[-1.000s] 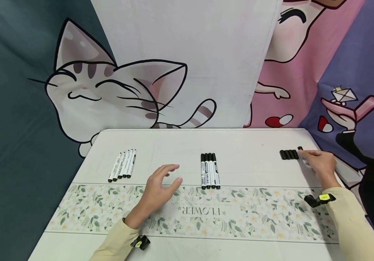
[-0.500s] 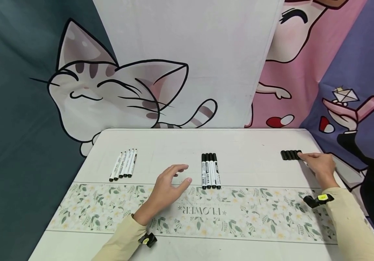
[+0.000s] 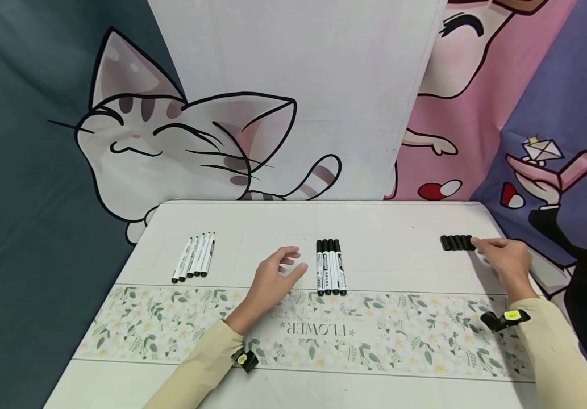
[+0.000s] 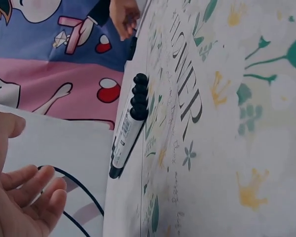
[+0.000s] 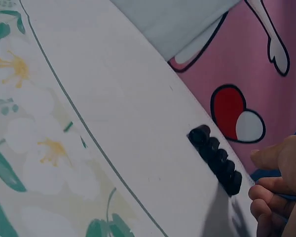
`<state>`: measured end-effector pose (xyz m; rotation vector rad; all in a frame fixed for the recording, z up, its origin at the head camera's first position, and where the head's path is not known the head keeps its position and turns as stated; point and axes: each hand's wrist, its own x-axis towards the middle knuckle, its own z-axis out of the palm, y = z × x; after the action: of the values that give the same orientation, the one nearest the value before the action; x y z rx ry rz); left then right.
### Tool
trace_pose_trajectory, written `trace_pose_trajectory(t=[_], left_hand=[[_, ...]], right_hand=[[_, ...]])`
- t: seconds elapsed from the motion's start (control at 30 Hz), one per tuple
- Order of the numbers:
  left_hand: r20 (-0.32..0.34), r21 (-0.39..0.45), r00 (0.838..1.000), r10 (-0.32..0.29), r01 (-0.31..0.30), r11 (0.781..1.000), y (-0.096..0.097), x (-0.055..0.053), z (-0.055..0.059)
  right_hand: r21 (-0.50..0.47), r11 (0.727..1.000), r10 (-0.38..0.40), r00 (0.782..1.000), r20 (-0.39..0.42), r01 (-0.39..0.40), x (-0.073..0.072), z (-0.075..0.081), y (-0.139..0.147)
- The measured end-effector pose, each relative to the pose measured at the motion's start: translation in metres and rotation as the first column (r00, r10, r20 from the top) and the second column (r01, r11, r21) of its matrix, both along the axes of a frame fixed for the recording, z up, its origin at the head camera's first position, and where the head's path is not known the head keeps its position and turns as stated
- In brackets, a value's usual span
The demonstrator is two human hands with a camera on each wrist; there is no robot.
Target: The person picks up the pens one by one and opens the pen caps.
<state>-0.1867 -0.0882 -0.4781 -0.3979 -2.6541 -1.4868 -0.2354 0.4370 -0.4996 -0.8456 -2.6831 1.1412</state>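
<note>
My left hand (image 3: 271, 277) hovers over the table just left of a row of several capped whiteboard markers (image 3: 331, 267), its fingers bent loosely and its thumb apart. In the left wrist view, nothing lies in that hand (image 4: 24, 190), and the marker row (image 4: 130, 123) is beyond it. At the far right, my right hand (image 3: 505, 258) is beside several black marker caps (image 3: 457, 243) lined up side by side. The right wrist view has a small gap between its fingers (image 5: 266, 195) and the caps (image 5: 217, 160); that hand holds nothing.
Several uncapped white markers (image 3: 194, 257) lie in a row at the table's left. A flowered band (image 3: 375, 335) crosses the white tabletop (image 3: 400, 221). Behind the table's back edge hang printed curtains (image 3: 354, 102).
The last black cap has been set against the others, and my right hand has let go and drawn slightly right. My left hand has moved right and farther forward, closer to the capped markers.
</note>
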Motion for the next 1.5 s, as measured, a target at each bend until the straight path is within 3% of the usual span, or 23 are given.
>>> trace_pose_trajectory(t=[0.13, 0.3, 0.67, 0.8, 0.93, 1.23, 1.5], left_hand=[[0.092, -0.011, 0.996, -0.005, 0.006, 1.000, 0.008, -0.005, -0.002], [0.217, -0.037, 0.976, -0.025, 0.034, 0.999, 0.018, -0.010, -0.001], [0.281, -0.111, 0.960, -0.006, 0.039, 0.993, 0.033, -0.020, -0.017], [0.307, -0.136, 0.952, -0.004, 0.048, 0.989, 0.036, -0.022, -0.022], [0.314, -0.165, 0.949, -0.019, 0.074, 0.984, 0.037, -0.023, -0.023], [0.303, -0.223, 0.953, -0.014, 0.085, 0.971, 0.041, -0.028, -0.026], [0.244, -0.286, 0.970, 0.008, 0.064, 0.956, 0.046, -0.031, -0.030]], right_hand=[[0.013, 1.000, 0.015, 0.999, -0.029, -0.014, 0.004, 0.010, -0.006], [0.052, 0.998, 0.052, 0.995, -0.090, -0.047, 0.013, 0.025, -0.024], [0.075, 0.991, 0.125, 0.961, -0.247, -0.110, 0.043, 0.050, -0.068], [0.049, 0.987, 0.163, 0.935, -0.316, -0.155, 0.054, 0.053, -0.091], [0.088, 0.975, 0.224, 0.905, -0.361, -0.206, 0.062, 0.057, -0.118], [0.202, 0.908, 0.419, 0.800, -0.429, -0.367, 0.074, 0.065, -0.168], [0.231, 0.860, 0.508, 0.735, -0.448, -0.454, 0.078, 0.064, -0.195]])
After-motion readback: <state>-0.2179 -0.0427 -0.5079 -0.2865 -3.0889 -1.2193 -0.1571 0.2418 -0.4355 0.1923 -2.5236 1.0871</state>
